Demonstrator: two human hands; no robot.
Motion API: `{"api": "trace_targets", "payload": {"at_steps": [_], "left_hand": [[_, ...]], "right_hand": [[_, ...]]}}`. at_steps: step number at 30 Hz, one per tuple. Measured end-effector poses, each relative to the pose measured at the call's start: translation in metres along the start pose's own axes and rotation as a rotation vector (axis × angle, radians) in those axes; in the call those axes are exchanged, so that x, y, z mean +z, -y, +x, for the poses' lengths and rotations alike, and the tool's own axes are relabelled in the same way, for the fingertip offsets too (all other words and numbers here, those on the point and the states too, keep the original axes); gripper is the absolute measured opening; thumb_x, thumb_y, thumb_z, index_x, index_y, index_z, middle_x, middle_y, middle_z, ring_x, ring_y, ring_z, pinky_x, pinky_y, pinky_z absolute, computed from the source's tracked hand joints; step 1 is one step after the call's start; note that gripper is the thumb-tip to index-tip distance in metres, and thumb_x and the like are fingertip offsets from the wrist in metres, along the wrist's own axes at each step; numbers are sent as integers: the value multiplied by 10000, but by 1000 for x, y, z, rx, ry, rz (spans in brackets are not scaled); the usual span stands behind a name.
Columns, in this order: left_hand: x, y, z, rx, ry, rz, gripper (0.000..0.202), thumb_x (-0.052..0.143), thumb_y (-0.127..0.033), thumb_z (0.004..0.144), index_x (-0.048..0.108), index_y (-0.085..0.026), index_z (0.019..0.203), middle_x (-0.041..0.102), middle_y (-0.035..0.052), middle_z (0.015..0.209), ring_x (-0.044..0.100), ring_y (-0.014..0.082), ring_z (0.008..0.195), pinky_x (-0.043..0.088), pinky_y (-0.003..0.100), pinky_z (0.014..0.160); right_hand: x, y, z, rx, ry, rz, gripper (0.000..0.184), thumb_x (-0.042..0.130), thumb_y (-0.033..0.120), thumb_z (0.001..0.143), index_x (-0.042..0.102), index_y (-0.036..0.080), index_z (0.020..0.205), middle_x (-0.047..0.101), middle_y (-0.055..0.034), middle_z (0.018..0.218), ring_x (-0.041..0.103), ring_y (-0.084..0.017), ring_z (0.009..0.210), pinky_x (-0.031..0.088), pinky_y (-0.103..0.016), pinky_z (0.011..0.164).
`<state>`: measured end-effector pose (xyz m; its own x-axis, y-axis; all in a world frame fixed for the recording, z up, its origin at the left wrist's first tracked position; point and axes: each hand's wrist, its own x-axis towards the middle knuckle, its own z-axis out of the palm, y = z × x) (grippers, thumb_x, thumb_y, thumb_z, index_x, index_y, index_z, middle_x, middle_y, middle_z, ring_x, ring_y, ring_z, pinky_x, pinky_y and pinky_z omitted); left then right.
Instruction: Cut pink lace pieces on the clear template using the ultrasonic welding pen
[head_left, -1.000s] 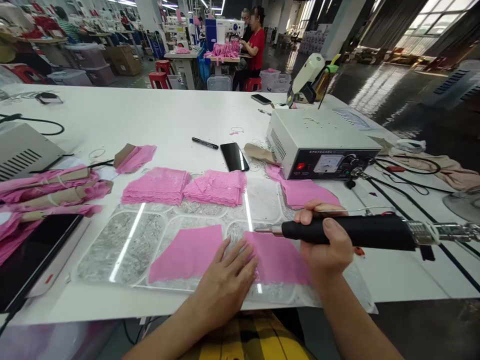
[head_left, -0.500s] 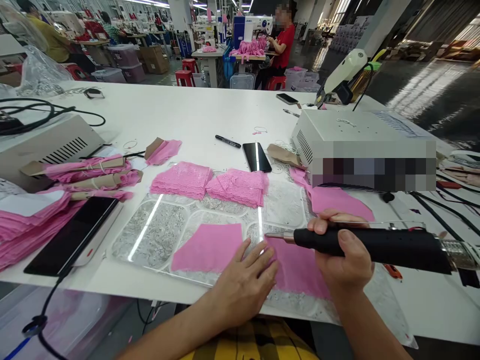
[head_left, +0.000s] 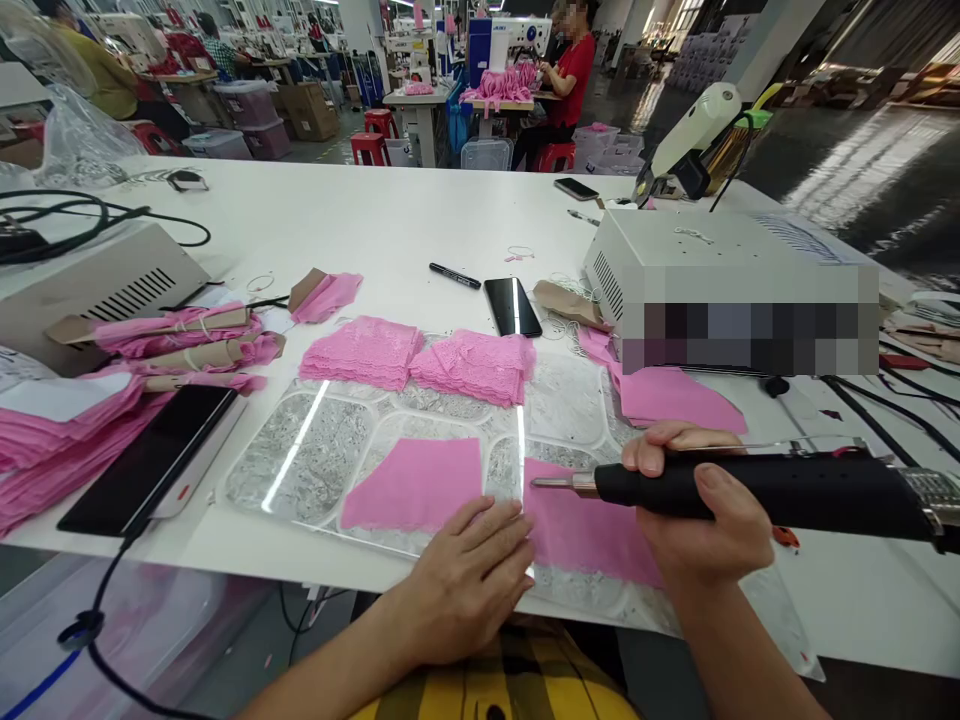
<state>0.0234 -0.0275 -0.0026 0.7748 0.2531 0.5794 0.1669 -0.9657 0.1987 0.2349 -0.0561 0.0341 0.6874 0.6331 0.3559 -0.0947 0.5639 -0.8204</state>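
My right hand [head_left: 709, 520] is wrapped round a thick black handheld tool with a narrow metal tip [head_left: 765, 488], held nearly level. Its tip points left, over the upper left part of a flat pink fabric piece [head_left: 585, 535]; whether it touches the cloth I cannot tell. My left hand [head_left: 476, 570] lies flat, fingers stretched out, near the lower right corner of another pink fabric piece [head_left: 420, 485]. Both pieces rest on a clear patterned mat [head_left: 300, 465]. Behind them sit two stacks of pink lace fabric, a left stack [head_left: 364, 352] and a right stack [head_left: 476, 368].
A grey machine box [head_left: 675, 240] stands at right, with pink cut fabric [head_left: 679, 400] before it. To the left lie bundled pink cloth [head_left: 75, 430], a large black phone [head_left: 154, 460] and cables [head_left: 97, 625]. A smaller phone [head_left: 512, 307] and marker [head_left: 454, 276] lie behind the stacks.
My left hand has drawn back left and toward me, away from the metal tip. The tool in my right hand has shifted slightly to the right.
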Motion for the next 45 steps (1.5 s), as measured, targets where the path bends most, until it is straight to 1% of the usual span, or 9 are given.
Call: {"api": "trace_targets", "payload": {"at_steps": [4,15,22,28,35,37,40,43,45], "left_hand": [[-3,0,-5,7,17,-15,210,510,-189,958,661,-107,1079,710,121,1141,617,230,1177,490,374,1047],[0,2,-7,-6,68,-58,219,543,-186,930,652,-114,1106,705,131,1144,608,230,1186,474,384,1063],[-1,2,-8,13,46,-52,222,536,-185,933,646,-109,1110,708,120,1141,600,235,1195,477,373,1052],[-1,2,-7,10,56,-74,240,529,-160,916,631,-110,1128,710,137,1117,596,240,1195,498,384,1021],[-2,2,-5,17,50,-83,220,521,-157,930,637,-104,1109,713,136,1102,598,239,1188,505,380,1012],[-3,2,-4,15,39,-88,209,528,-160,932,642,-102,1098,716,129,1097,603,235,1179,507,376,1010],[-3,1,-2,-10,9,-72,202,531,-170,940,650,-110,1092,715,116,1111,619,234,1157,515,380,1004],[-1,1,2,-51,-8,-6,215,518,-181,953,650,-112,1108,698,118,1171,607,253,1185,510,404,1021],[2,3,4,-73,-6,45,233,505,-201,964,647,-111,1125,681,126,1210,580,277,1227,499,439,1035]], "right_hand": [[0,0,-1,25,16,2,92,606,257,675,641,188,725,595,-17,741,516,-106,516,478,-304,502],[4,-4,-3,10,36,-34,81,624,271,703,624,192,716,601,-18,757,521,-110,536,504,-322,530],[1,4,-2,75,69,38,108,636,292,678,640,189,713,591,-12,710,504,-98,488,478,-290,479],[-4,3,-5,112,122,14,126,639,320,686,643,199,722,594,-11,712,495,-95,481,476,-290,479],[-4,1,-8,91,162,31,102,640,291,723,640,190,736,600,-21,739,513,-95,501,484,-291,496],[-3,2,-6,94,143,35,100,625,284,714,646,189,738,602,-21,742,515,-97,506,484,-292,498],[-6,7,-2,69,37,19,106,599,275,689,642,187,729,605,-20,752,513,-101,516,476,-296,500],[-11,11,5,-38,-111,-43,91,586,253,665,621,183,712,602,-16,757,518,-109,539,480,-306,529],[-13,13,7,-109,-171,-83,90,585,241,647,612,182,708,600,-14,757,518,-113,550,484,-315,551]]}}
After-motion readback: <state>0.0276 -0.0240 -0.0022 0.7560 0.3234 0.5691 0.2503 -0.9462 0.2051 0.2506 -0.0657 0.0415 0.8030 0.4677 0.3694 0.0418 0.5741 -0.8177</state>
